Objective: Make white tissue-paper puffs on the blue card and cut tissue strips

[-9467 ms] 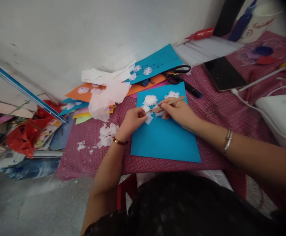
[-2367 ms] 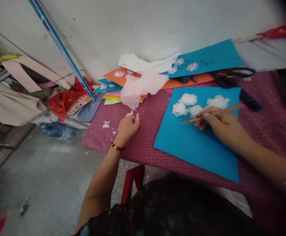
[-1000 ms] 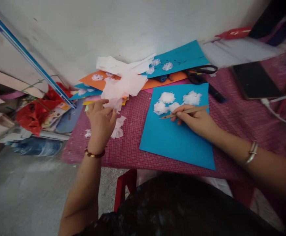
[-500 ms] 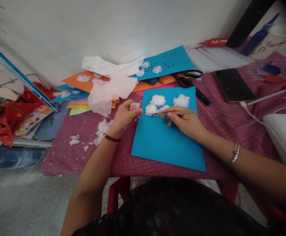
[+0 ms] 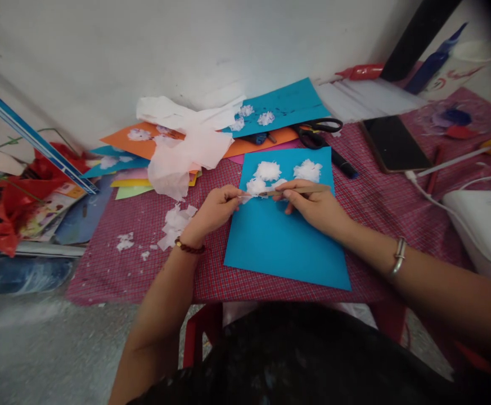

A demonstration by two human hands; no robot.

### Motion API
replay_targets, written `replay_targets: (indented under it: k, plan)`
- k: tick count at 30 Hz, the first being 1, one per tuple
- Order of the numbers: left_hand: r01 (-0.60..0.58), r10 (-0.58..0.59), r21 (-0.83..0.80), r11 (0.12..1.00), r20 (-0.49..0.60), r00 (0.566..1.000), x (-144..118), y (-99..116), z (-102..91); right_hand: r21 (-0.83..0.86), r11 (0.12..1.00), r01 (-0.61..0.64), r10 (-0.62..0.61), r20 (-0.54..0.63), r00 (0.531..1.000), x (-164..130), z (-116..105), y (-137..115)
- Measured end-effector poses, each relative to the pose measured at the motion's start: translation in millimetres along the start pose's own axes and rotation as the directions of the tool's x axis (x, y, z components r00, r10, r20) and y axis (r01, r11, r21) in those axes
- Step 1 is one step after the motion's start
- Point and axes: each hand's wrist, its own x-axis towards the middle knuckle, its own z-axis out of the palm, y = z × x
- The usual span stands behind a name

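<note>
A blue sheet of paper (image 5: 287, 239) lies before me, with white tufts of tissue paper (image 5: 267, 170) on its upper part and another tuft (image 5: 307, 170) to the right. My right hand (image 5: 306, 202) pinches a thin wooden stick (image 5: 315, 189), its tip pointing left beside the lower tufts. At the sheet's left edge my left hand (image 5: 220, 208) is closed on a small piece of white tissue paper (image 5: 244, 198), which meets the stick's tip. Whether the piece is wrapped round the tip is too small to tell.
Behind the blue sheet lie scissors (image 5: 315, 132), a dark marker (image 5: 344, 163), orange paper (image 5: 122, 140) and crumpled white tissue (image 5: 186, 146). Tissue scraps (image 5: 175, 225) are scattered at left on the checked cloth (image 5: 114, 275). A phone (image 5: 395, 143) with a cable lies at right.
My left hand has lowered and turned, bringing the tissue piece right to the stick's tip. My right hand stays nearly in place with the stick. The view has shifted slightly.
</note>
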Motion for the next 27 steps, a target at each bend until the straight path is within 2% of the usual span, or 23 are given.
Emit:
replay_targets:
  k: [5,8,12,14,17,23,27]
  plan:
    - [0.077,-0.072,-0.215,0.974,0.032,0.997,1.6,8.1,14.6,0.016,1.0,0.016,-0.016,-0.01,1.0,1.8,0.3,3.9]
    - [0.108,-0.103,-0.148,0.983,0.04,0.994,5.3,7.0,22.5,0.019,0.999,0.03,-0.03,-0.008,1.0,2.4,0.4,5.5]
    - [0.001,0.01,0.094,0.996,-0.119,0.993,11.7,-1.6,31.9,0.049,0.997,0.056,-0.055,-0.021,0.998,3.7,1.2,8.0]
    - [-0.011,0.034,0.139,0.99,-0.168,0.985,14.6,-6.1,35.9,0.052,0.997,0.061,-0.059,-0.023,0.998,4.2,1.8,8.7]
    - [-0.008,0.035,0.124,0.992,-0.214,0.976,17.6,-9.3,40.5,0.064,0.996,0.055,-0.054,-0.021,0.998,3.4,1.9,6.6]
    - [0.019,-0.004,0.06,0.998,-0.243,0.97,19.9,-5.1,40.6,0.157,0.981,0.115,-0.097,-0.121,0.988,-4.2,-0.4,-3.7]
    - [0.026,-0.032,-0.034,0.999,-0.218,0.976,21.6,-3.8,37.2,0.103,0.984,0.144,-0.141,-0.032,0.989,-5.9,0.4,0.4]
